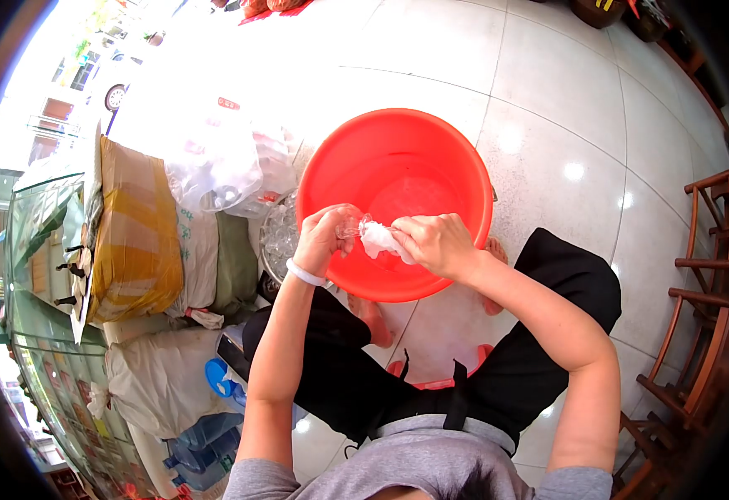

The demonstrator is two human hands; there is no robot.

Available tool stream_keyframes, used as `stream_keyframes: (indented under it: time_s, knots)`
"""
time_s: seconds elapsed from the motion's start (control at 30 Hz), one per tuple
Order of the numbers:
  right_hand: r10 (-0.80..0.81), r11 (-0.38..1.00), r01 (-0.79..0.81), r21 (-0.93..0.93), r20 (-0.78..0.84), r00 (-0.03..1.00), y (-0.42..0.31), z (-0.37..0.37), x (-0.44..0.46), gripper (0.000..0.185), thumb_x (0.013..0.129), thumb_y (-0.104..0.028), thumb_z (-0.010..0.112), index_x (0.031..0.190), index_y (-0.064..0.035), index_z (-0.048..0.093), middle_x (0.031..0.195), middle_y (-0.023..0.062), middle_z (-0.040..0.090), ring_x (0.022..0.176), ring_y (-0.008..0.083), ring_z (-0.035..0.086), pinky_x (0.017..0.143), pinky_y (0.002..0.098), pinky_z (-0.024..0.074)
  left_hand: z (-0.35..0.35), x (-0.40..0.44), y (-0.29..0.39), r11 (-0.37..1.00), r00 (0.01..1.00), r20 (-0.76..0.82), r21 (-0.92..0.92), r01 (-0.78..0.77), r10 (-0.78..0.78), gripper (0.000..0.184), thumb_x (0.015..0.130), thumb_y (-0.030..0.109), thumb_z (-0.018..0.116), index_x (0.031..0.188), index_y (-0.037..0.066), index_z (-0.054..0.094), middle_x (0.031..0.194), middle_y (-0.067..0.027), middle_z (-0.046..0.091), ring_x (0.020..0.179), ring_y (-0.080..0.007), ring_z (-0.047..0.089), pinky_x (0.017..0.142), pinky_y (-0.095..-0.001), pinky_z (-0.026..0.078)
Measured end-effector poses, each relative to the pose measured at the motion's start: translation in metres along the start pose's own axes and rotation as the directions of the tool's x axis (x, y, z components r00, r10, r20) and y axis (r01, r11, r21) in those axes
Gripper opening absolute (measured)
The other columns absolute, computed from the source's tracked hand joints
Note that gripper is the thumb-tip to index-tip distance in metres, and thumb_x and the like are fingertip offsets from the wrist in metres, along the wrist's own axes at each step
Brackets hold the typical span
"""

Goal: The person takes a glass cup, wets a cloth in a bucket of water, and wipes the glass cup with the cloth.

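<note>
My left hand [323, 240], with a white band at the wrist, is closed around a small clear glass [351, 227]. Pinched in the fingers of my right hand [436, 243] is a crumpled white cloth [379, 240], which meets the rim end of the glass. Both hands are above the near part of a large red basin [319, 179]. Left of the basin, a round metal bowl holds several clear glasses [279, 232], partly hidden by my left arm.
White plastic bags [219, 171] lie beyond the bowl. To the left stand a taped cardboard box [135, 229], sacks [198, 258] and a glass case [39, 250]. Blue water jugs [206, 454] sit low at left. Wooden chairs [702, 333] line the right side of the tiled floor.
</note>
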State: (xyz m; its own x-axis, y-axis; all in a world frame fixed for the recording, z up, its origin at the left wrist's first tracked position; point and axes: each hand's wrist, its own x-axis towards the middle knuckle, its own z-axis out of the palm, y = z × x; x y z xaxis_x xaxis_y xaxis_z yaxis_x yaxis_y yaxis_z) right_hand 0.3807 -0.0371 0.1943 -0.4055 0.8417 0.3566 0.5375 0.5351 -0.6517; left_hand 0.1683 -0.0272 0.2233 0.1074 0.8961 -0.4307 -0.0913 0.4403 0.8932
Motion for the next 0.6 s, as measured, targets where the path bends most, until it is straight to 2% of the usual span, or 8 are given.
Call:
stream_keyframes:
  time_s: [0.13, 0.23, 0.37, 0.43, 0.47, 0.53, 0.6]
  knots:
    - [0.010, 1.000, -0.010, -0.003, -0.017, 1.000, 0.001, -0.004, 0.001, 0.013, 0.083, -0.022, 0.056, 0.078, -0.0100, 0.061, 0.060, 0.0073, 0.060, 0.054, 0.0258, 0.061, 0.046, 0.0370, 0.0467, 0.002, 0.000, 0.002, 0.999, 0.999, -0.040, -0.032, -0.034, 0.033, 0.026, 0.089, 0.018, 0.047, 0.097, -0.003, 0.059, 0.069, -0.0047, 0.056, 0.048, -0.0122, 0.050, 0.041, -0.0226, 0.038]
    - [-0.046, 0.999, 0.046, -0.020, -0.018, 0.999, 0.004, -0.006, 0.000, 0.014, 0.083, -0.023, 0.056, 0.079, -0.0102, 0.062, 0.062, 0.0074, 0.061, 0.054, 0.0261, 0.061, 0.047, 0.0372, 0.0472, 0.001, 0.000, 0.001, 0.996, 0.998, -0.029, -0.071, -0.061, 0.059, 0.026, 0.088, 0.016, 0.047, 0.099, -0.004, 0.058, 0.070, -0.0059, 0.057, 0.049, -0.0125, 0.051, 0.042, -0.0231, 0.039]
    - [0.014, 0.999, -0.014, -0.036, 0.002, 1.000, 0.004, -0.008, -0.001, 0.015, 0.082, -0.023, 0.056, 0.080, -0.0099, 0.062, 0.064, 0.0078, 0.062, 0.056, 0.0261, 0.062, 0.048, 0.0380, 0.0473, -0.001, 0.000, 0.001, 0.991, 0.997, -0.014, -0.104, -0.080, 0.079, 0.025, 0.086, 0.011, 0.048, 0.103, -0.005, 0.057, 0.073, -0.0054, 0.057, 0.054, -0.0119, 0.052, 0.046, -0.0238, 0.042]
    - [0.029, 0.999, -0.028, -0.044, 0.007, 1.000, 0.005, -0.009, -0.001, 0.015, 0.082, -0.023, 0.056, 0.080, -0.0098, 0.062, 0.064, 0.0079, 0.062, 0.056, 0.0263, 0.062, 0.048, 0.0383, 0.0473, -0.002, -0.001, 0.001, 0.981, 0.984, -0.036, -0.070, -0.179, 0.177, 0.026, 0.085, 0.005, 0.049, 0.108, -0.004, 0.056, 0.077, -0.0039, 0.056, 0.059, -0.0107, 0.053, 0.055, -0.0238, 0.045]
    - [0.035, 0.998, -0.034, -0.056, 0.018, 0.999, 0.006, -0.010, -0.002, 0.014, 0.082, -0.021, 0.056, 0.085, -0.0088, 0.063, 0.068, 0.0079, 0.063, 0.058, 0.0262, 0.062, 0.049, 0.0375, 0.0470, -0.003, -0.002, 0.002, 0.981, 0.983, -0.036, -0.071, -0.180, 0.178, 0.026, 0.085, 0.005, 0.049, 0.108, -0.004, 0.056, 0.077, -0.0039, 0.056, 0.059, -0.0107, 0.053, 0.055, -0.0238, 0.045]
    - [0.042, 0.997, -0.040, -0.070, 0.028, 0.999, 0.007, -0.011, -0.002, 0.015, 0.083, -0.018, 0.057, 0.090, -0.0078, 0.064, 0.072, 0.0079, 0.064, 0.061, 0.0261, 0.061, 0.050, 0.0366, 0.0468, -0.003, -0.007, 0.004, 0.952, 0.954, -0.011, 0.061, -0.300, 0.301, 0.032, 0.081, -0.002, 0.050, 0.112, -0.004, 0.054, 0.085, -0.0020, 0.055, 0.067, -0.0089, 0.053, 0.064, -0.0222, 0.045]
    - [0.051, 0.995, -0.046, -0.086, 0.054, 0.997, 0.006, -0.012, -0.003, 0.015, 0.083, -0.019, 0.057, 0.090, -0.0081, 0.065, 0.073, 0.0080, 0.064, 0.061, 0.0261, 0.061, 0.050, 0.0367, 0.0467, -0.005, -0.009, 0.005, 0.932, 0.939, 0.024, 0.113, -0.343, 0.343, 0.034, 0.080, -0.004, 0.051, 0.113, -0.004, 0.054, 0.088, -0.0015, 0.054, 0.071, -0.0083, 0.052, 0.066, -0.0217, 0.044]
